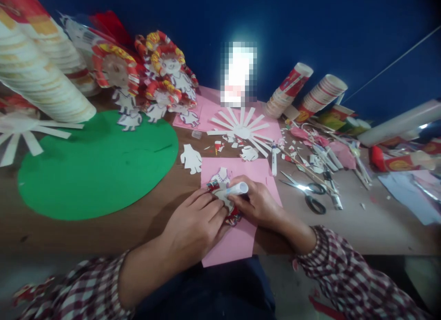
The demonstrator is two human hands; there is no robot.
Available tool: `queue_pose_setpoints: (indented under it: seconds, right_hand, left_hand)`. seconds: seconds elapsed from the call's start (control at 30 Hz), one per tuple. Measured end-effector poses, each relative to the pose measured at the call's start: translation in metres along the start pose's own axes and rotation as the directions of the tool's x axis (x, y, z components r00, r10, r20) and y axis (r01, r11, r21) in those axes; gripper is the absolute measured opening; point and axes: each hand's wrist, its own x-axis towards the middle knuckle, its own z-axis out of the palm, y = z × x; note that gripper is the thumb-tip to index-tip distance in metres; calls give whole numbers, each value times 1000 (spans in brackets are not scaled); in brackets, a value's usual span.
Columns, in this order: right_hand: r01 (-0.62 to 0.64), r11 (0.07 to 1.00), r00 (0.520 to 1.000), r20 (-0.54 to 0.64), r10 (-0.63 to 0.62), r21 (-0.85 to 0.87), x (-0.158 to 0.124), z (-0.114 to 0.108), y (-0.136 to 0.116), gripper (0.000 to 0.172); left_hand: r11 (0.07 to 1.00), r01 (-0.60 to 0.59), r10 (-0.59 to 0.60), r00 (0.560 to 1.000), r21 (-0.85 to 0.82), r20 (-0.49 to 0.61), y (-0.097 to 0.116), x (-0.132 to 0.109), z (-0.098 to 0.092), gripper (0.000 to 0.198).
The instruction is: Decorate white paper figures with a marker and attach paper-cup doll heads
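Observation:
My left hand (195, 224) lies with its fingers pressed flat on a small paper-cup cutout (222, 193) with red and white edges. The cutout rests on a pink paper sheet (241, 239) at the table's near edge. My right hand (258, 201) is closed round a white tube, a glue stick or marker (238, 188), with its tip down on the cutout. Both sleeves are checked red and white.
A green paper disc (96, 166) lies at the left. Stacked paper cups (37, 71) and finished cup figures (158, 81) stand behind it. A white sunburst cutout (243, 127) lies on pink paper, scissors (308, 191) and scraps to the right, more cup stacks (320, 94) beyond.

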Motion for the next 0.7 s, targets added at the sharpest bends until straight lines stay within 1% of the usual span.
queue_pose_setpoints:
  seconds: [0.1,0.17,0.27,0.33,0.47,0.6,0.7]
  right_hand:
    - [-24,1000,999,24,24,-13,1,0,-1,12]
    - [-15,1000,999,47,15,3,1,0,-1,12]
    - [15,1000,1000,-1,-15,21,1,0,-1,14]
    - [10,1000,1000,-22,-10,4,1,0,0,14]
    - [-13,1000,999,37,13,-10,1,0,-1,12]
    - [4,1000,1000,-11,-4,3,2,1,-2,14]
    - [-26,999,1000,16,26,-21,2,0,-2,11]
  left_hand:
    - [1000,1,-1,1000,-1,2,0,0,-1,26]
    - [1000,-3,3,1000,-5,4,0,0,-1,26]
    - [1000,3,-3,1000,-10,11,0,-1,0,26]
    - [1000,8,-7,1000,-9,12,0,-1,1,26]
    - [1000,0,0,1000,-9,11,0,-2,1,25]
    - [1000,5,-5,1000,-5,-1,0,-2,1,25]
    - [1000,3,-3,1000,-2,-11,0,-2,1,25]
